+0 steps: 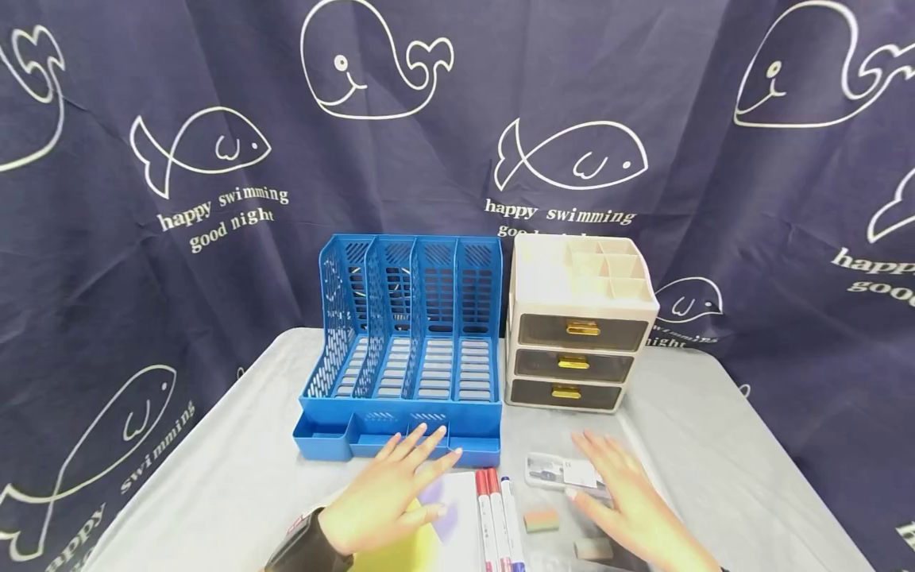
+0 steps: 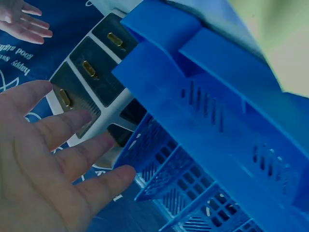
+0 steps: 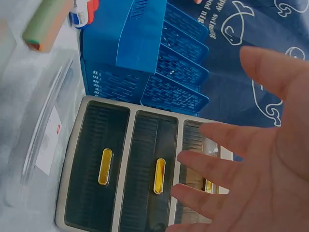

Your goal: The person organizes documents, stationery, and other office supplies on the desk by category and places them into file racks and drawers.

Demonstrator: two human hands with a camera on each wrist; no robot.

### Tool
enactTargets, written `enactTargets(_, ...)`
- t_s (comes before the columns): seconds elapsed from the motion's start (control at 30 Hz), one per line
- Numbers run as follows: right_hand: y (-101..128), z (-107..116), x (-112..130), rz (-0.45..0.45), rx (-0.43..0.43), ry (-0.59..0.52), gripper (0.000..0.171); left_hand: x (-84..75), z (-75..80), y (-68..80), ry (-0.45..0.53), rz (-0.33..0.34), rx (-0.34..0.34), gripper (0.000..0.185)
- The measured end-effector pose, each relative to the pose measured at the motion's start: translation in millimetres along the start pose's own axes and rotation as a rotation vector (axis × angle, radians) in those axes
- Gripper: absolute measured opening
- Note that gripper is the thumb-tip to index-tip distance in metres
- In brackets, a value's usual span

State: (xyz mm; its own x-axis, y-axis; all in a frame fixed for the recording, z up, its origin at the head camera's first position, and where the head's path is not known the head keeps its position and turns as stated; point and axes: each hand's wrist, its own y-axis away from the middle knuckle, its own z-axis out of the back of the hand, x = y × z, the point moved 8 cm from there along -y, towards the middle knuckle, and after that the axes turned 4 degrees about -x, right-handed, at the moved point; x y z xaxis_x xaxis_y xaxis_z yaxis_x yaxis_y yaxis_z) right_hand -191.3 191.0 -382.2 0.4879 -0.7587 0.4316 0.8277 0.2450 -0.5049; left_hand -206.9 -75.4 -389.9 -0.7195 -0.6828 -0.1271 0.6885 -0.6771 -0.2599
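— Both hands sit closest to me. What are they doing?

— Nothing is gripped. My left hand hovers flat with fingers spread and straight over a white and yellow notebook, fingertips just short of the blue file rack's front tray. My right hand is likewise flat and open, fingers straight, above a clear plastic case on the table.

— Start from the biggest thing, then.

— Behind everything hangs a dark blue curtain printed with white whales and fish. Below it stands the table with a pale grey cover. On it stands the blue file rack, four upright slots with a low tray in front. Just beside it, on its right, is a cream drawer unit with three dark drawers, all closed, gold handles, and open compartments on top.

— And the small things?

— Three markers lie side by side between my hands, touching the notebook's edge. Near my right hand lie two small erasers: a striped one and another closer to me.
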Motion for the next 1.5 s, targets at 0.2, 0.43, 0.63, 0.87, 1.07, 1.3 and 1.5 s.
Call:
enactTargets(0.2, -14, 7, 6, 0.081, -0.049, -0.018, 0.06, -1.2, 8.1, -12.8, -0.013, -0.028, 0.03, 0.066)
enactTargets(0.43, -26, 14, 9, 0.096, -0.067, -0.048, 0.048, -6.9, 17.9, -29.7, 0.008, -0.07, 0.01, 0.066)
enactTargets(0.63, -42, 14, 1, 0.06, -0.01, -0.173, 0.032, -20.1, 29.8, -51.4, 0.013, -0.129, -0.003, 0.064)
enactTargets(0.87, -70, 9, -14, -0.052, 0.119, -0.449, 0.026, -26.4, 39.3, -75.1, 0.002, -0.157, -0.017, 0.062)
enactTargets(1.07, -91, -1, -29, -0.221, 0.208, -0.704, 0.036, -26.6, 46.1, -95.1, 0.007, -0.183, -0.047, 0.061)
enactTargets(1.3, -112, -3, -43, -0.368, 0.201, -1.123, 0.035, -27.0, 59.1, -126.9, 0.059, -0.193, -0.059, 0.06)
enactTargets(1.5, -123, -11, -49, -0.461, 0.251, -1.306, 0.032, -26.1, 63.7, -153.4, 0.091, -0.164, -0.012, 0.061)
